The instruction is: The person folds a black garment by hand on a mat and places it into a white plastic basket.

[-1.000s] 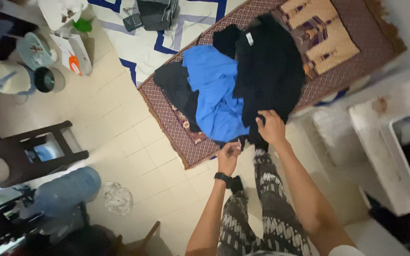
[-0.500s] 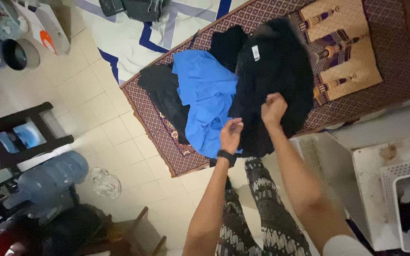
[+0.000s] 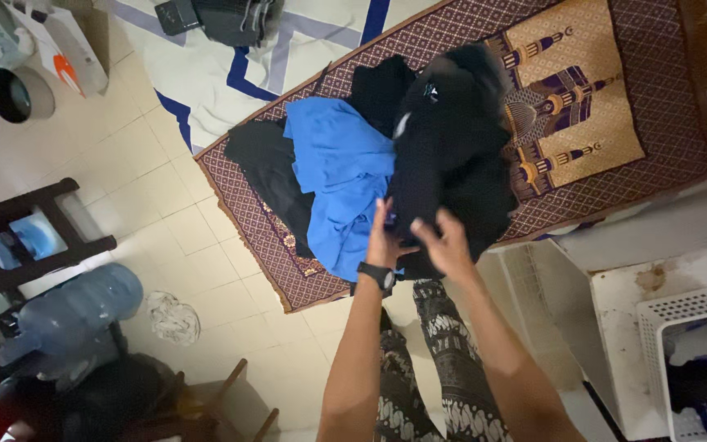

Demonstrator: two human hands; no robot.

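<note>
The black garment (image 3: 452, 155) lies bunched on top of a pile of clothes on the patterned prayer rug (image 3: 615, 74), with its lower edge hanging toward the person. Both hands are at this lower edge. The left hand (image 3: 385, 237) has its fingers closed on the dark cloth, just beside the blue garment (image 3: 341, 176). The right hand (image 3: 448, 243) has the fingers curled into the black cloth, and it seems to grip it, though the fingertips are partly hidden in the folds. By my judgement the step in hand is taking hold of the hem, to lift or spread the piece. The next move asks for a firm hold with both hands and a pull up and toward the body, so that the garment comes free from the pile.

The blue garment lies touching it on the left side and partly under it, so it may be dragged along. Another dark garment (image 3: 267, 164) lies further left on the rug. On the tiled floor there are a water bottle (image 3: 75, 315) and a crumpled cloth (image 3: 172, 317), well apart, and a white laundry basket (image 3: 681, 307) stands at the right, near the person's legs
</note>
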